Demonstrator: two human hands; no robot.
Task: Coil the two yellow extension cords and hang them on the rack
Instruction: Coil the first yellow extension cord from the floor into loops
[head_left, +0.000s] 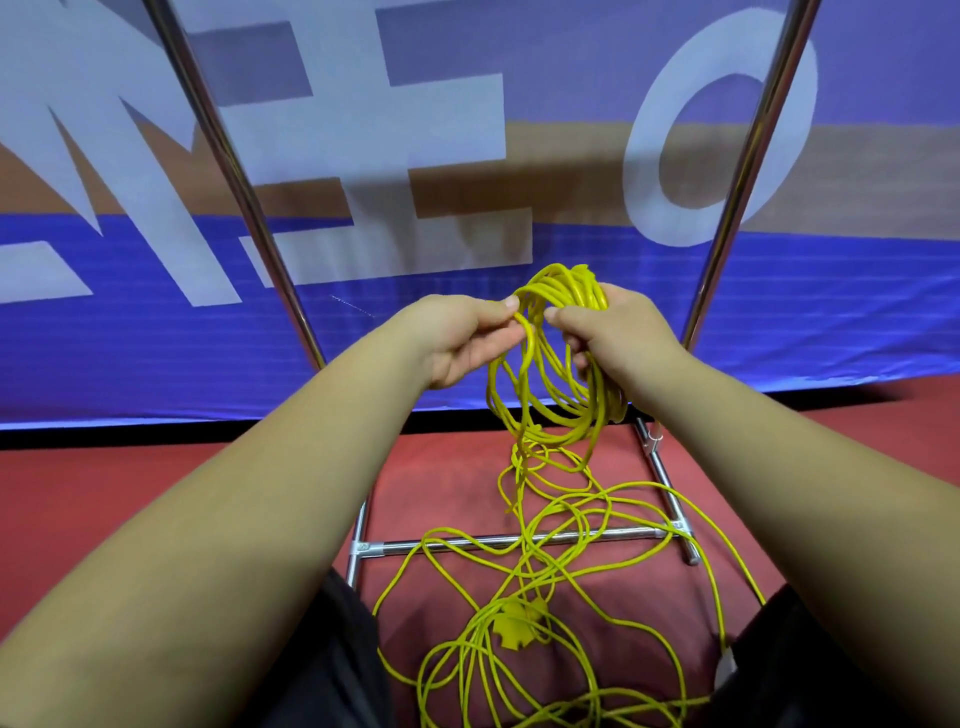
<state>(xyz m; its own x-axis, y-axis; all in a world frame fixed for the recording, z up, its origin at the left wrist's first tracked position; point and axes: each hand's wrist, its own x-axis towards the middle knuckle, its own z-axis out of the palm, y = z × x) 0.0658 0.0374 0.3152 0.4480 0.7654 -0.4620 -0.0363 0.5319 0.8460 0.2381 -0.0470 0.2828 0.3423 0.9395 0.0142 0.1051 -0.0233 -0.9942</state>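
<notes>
My right hand grips a bundle of yellow cord loops at its top, and the loops hang down below it. My left hand pinches a single strand of the same yellow cord just left of the bundle. More loose yellow cord trails down in a tangle onto the red floor, over the rack's base bar. A yellow multi-outlet end lies in the tangle near the bottom. The metal rack's two slanted poles rise on either side of my hands.
A blue, tan and white banner stands right behind the rack. The second pole leans at the right. A white plug lies at the lower right on the red floor. My dark-clothed knees frame the tangle.
</notes>
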